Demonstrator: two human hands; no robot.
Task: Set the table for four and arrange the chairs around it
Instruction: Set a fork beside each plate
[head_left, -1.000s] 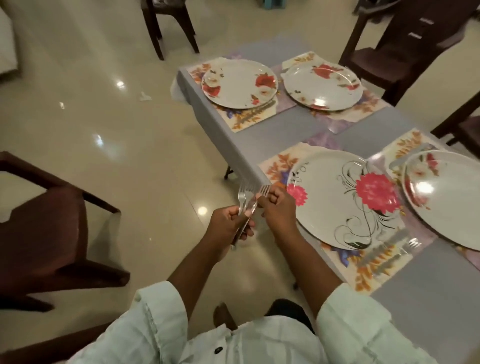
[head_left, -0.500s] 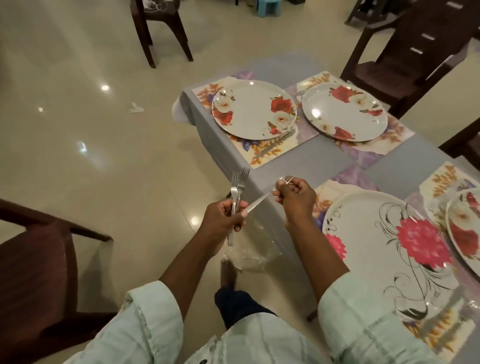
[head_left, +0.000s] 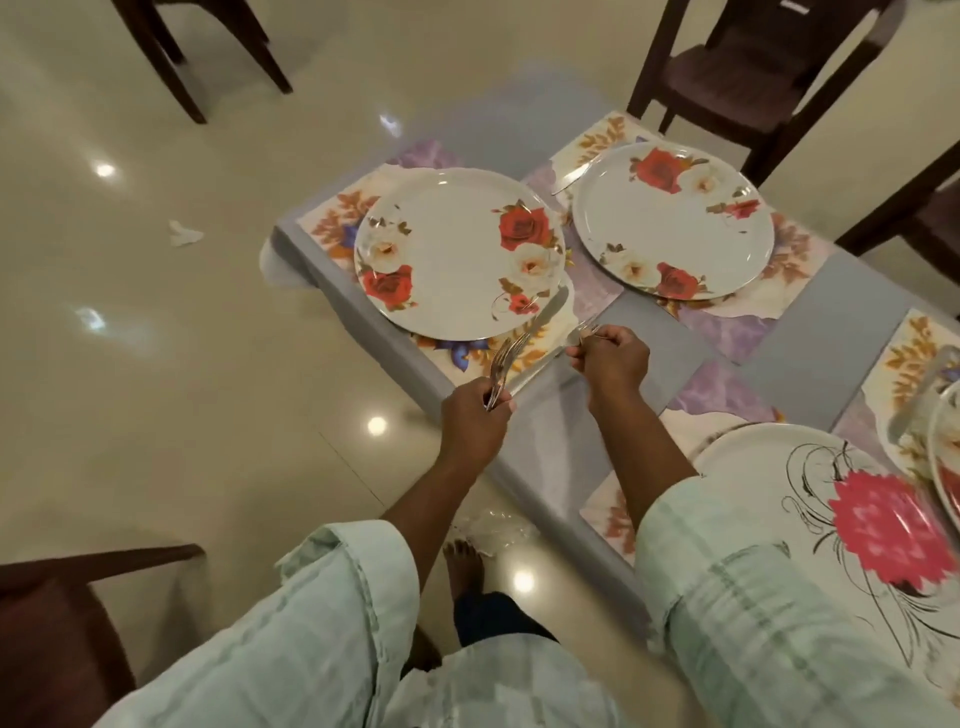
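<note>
Beside rose plate (head_left: 457, 252), L hand (head_left: 475, 410) grips forks (head_left: 506, 358), R hand (head_left: 613, 358) pinches fork (head_left: 584, 328).

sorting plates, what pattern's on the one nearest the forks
White with red and cream roses, clearest in the head view.

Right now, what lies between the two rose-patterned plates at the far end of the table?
In the head view, only floral placemat and a table knife lie between them.
</note>
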